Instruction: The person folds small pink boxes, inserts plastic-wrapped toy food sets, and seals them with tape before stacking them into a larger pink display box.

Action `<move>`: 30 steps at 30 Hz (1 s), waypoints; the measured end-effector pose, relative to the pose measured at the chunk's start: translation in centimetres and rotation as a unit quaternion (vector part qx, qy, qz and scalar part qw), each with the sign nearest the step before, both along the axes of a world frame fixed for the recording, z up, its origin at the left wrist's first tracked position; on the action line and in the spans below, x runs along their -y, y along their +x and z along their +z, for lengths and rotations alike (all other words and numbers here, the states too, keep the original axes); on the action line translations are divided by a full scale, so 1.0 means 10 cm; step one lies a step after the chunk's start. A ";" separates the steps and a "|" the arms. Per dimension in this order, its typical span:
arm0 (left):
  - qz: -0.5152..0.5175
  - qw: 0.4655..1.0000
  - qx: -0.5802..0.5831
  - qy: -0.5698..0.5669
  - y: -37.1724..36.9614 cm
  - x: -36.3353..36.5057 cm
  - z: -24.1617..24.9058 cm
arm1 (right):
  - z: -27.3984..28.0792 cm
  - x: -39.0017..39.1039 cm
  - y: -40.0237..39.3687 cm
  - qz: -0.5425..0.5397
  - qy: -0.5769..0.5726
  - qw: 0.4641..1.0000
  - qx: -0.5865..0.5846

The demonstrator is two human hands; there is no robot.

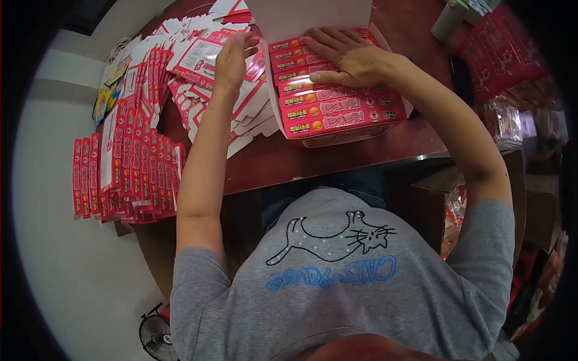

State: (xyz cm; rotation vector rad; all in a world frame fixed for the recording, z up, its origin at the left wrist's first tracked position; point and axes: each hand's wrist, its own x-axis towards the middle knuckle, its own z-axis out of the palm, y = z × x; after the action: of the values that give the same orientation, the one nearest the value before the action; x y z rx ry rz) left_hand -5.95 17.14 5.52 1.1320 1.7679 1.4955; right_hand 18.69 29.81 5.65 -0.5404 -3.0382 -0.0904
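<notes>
Clearly, in the head view both hands are at a display carton (394,107) that sits on the brown table (337,157) and is filled with a row of small red boxes (337,108) standing on edge. The right hand (349,57) lies flat and spread on top of the far boxes, fingers extended, pressing rather than gripping. The left hand (232,57) is at the carton's left side, touching the end of the row; its fingers curl loosely, and whether they pinch anything I cannot tell. The carton's pale lid (307,17) stands open behind the hands.

To the left lies a spread of flat unfolded box blanks (180,66) and a fanned stack of folded ones (126,174) (this one overhangs the table edge). As a judgement: uneven pressing could buckle a box or tip the row, and a sweep of the left forearm could knock the overhanging stack to the floor.
</notes>
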 end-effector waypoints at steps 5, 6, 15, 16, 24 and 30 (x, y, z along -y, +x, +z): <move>-0.010 0.996 -0.007 0.091 0.50 0.15 0.11 | 0.34 0.04 0.32 -0.004 0.006 0.993 -0.122; -0.036 0.993 0.019 0.110 0.66 0.23 0.06 | 0.30 0.06 0.38 -0.027 -0.087 0.979 -0.180; -0.052 0.939 -0.339 -0.009 0.87 0.32 -0.28 | -0.22 0.08 0.59 -0.189 -0.227 0.924 -0.241; -0.056 0.940 -0.338 0.002 0.84 0.32 -0.25 | -0.18 0.09 0.56 -0.178 -0.227 0.926 -0.244; -0.050 0.980 0.177 0.082 0.51 0.15 -0.20 | -0.51 -0.47 0.53 -0.171 -0.385 0.770 -0.479; -0.212 0.955 -0.196 0.068 0.02 0.08 -0.22 | -0.35 -0.88 0.67 0.041 -0.651 0.684 -0.326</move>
State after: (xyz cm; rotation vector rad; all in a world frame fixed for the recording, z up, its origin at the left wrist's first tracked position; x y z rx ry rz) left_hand -5.72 16.31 3.34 1.8490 1.5322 1.2004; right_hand 25.35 38.61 2.19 -0.2931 -1.9039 1.8704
